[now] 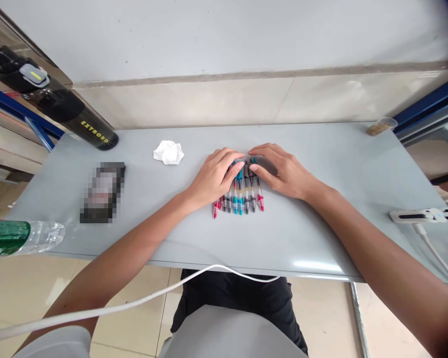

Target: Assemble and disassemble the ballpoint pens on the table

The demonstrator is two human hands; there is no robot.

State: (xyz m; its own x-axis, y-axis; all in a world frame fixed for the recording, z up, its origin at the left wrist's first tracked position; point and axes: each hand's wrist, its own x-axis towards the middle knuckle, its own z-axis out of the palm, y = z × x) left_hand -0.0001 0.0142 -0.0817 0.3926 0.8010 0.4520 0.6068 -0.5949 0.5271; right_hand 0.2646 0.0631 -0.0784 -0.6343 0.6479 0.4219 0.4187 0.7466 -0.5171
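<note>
Several clear-barrelled pens (241, 199) with red, teal and dark grey parts lie side by side in a row on the grey table (224, 238). My left hand (216, 174) arches over the left part of the row, its thumb above the pens and its fingers curved. From the other side, my right hand (285, 171) curves around the far right end, thumb and fingers apart. Both hands are open and close to the pens' far ends, which they partly cover. Whether the fingertips touch the pens I cannot tell.
A crumpled white tissue (168, 152) lies left of my hands. Farther left are a blurred dark phone-like object (102, 193), a black bottle (70, 109) and a green-labelled water bottle (22, 237). To the right are a small clear cup (381, 126) and a white power strip (414, 216). A white cable (134, 304) crosses in front.
</note>
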